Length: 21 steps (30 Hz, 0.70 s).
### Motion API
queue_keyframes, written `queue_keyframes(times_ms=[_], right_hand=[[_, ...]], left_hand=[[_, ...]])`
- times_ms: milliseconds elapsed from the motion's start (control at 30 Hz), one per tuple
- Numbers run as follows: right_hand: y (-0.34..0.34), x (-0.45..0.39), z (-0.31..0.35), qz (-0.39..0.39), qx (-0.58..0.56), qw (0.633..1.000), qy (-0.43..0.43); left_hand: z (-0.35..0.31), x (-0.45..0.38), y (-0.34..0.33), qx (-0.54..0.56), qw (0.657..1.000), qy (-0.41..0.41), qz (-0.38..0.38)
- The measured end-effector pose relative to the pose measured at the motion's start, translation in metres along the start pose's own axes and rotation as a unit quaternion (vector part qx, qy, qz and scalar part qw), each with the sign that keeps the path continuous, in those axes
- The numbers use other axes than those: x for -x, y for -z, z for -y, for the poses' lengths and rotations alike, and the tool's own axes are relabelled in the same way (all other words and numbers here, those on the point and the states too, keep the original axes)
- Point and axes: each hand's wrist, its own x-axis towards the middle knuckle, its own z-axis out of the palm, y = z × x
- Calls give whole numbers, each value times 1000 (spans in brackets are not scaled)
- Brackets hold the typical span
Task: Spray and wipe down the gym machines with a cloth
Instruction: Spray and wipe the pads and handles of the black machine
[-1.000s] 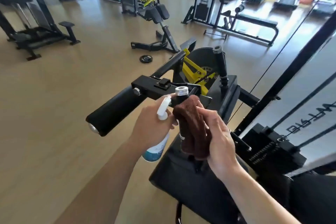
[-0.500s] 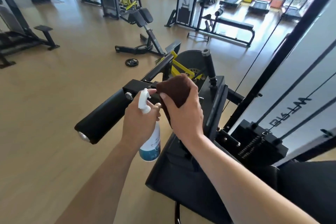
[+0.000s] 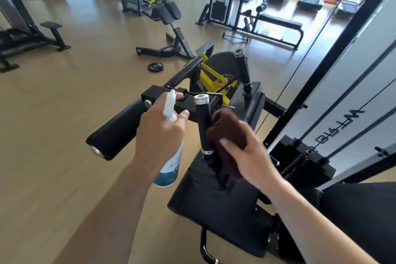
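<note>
my left hand [image 3: 159, 135] grips the white-and-teal plastic spray bottle [image 3: 170, 156], fingers curled round its neck. my right hand [image 3: 248, 156] pinches the brown cloth [image 3: 227, 126] against the upright black rubber handle [image 3: 204, 124] of the machine, just right of the bottle.

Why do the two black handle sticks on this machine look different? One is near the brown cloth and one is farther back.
The near handle has the brown cloth pressed against its right side by the right hand; the far handle stands bare and untouched. The near handle's silver cap looks bright, the far handle's duller grey. The near one looks bigger, being closer. Both are black, roughly upright grips with capped tops.
</note>
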Motion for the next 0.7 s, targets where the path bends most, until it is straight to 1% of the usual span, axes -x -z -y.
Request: queue_keyframes(times_ms=[67,133,167,233,333,400,467,533,600,633,700], right_hand=[[27,1,12,-52,-84,995,-17],[53,2,15,-104,-134,985,-6],[64,4,11,-111,-150,982,-5],[69,5,-9,-95,-160,982,-43],[23,17,-54,-46,-145,979,-133],[-22,27,-76,-47,-148,979,-136],[-50,29,-79,-109,-183,967,-142],[-57,19,-79,-177,-236,938,-184],[-55,-1,-84,-237,-260,912,-213],[-51,-12,-86,-257,-253,907,-218],[-46,-32,-91,-271,-248,901,-231]], left_hand=[[-26,0,10,2,999,-33,-9],[-54,1,19,15,998,-68,-3],[-67,3,20,17,996,-85,9],[-86,5,13,20,994,-103,43],[-100,2,-15,29,989,-111,89],[-107,-5,-37,31,987,-115,111],[-116,-17,-58,31,984,-138,111],[-123,-32,-79,36,983,-154,99],[-123,-47,-101,60,984,-142,88],[-120,-54,-112,65,986,-132,82],[-112,-64,-131,67,989,-117,55]])
